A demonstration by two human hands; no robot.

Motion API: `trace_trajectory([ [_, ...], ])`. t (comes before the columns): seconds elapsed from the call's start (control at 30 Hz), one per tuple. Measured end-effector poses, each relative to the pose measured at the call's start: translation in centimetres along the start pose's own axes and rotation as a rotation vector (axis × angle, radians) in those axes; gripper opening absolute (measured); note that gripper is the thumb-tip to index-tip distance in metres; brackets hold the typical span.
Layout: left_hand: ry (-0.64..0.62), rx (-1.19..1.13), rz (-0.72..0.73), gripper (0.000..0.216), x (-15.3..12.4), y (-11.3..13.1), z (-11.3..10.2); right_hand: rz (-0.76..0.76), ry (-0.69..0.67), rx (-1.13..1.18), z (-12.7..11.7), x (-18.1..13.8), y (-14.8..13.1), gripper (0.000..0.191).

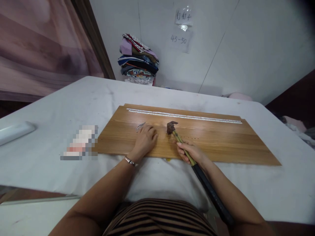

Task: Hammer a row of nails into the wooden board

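A wooden board (221,141) lies flat on the white table (61,108). My right hand (190,151) is closed round the handle of a claw hammer (172,127), whose dark head rests on the board. My left hand (145,139) lies on the board left of the hammer head, its fingers curled near a few small metal nails (140,126). A row of tiny holes (190,140) shows on the board right of the hammer. A long shiny metal strip (184,115) runs along the board's far edge.
A blurred-out patch (80,142) sits on the table left of the board. A white bar-shaped object (14,131) lies at the far left. A pile of folded cloth (138,59) stands against the back wall, under taped paper notes (182,28).
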State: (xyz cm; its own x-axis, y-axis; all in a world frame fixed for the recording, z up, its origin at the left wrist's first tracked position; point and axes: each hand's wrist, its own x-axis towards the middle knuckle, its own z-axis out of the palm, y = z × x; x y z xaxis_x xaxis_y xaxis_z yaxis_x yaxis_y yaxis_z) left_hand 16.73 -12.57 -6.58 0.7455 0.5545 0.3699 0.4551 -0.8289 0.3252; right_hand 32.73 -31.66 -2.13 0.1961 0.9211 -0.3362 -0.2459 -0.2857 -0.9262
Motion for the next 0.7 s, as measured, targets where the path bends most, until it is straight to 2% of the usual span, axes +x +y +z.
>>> trace_trajectory([
  [0.7, 0.012, -0.006, 0.009, 0.019, -0.02, -0.03, 0.05, -0.017, 0.007, 0.013, 0.21, -0.12, -0.14, 0.04],
])
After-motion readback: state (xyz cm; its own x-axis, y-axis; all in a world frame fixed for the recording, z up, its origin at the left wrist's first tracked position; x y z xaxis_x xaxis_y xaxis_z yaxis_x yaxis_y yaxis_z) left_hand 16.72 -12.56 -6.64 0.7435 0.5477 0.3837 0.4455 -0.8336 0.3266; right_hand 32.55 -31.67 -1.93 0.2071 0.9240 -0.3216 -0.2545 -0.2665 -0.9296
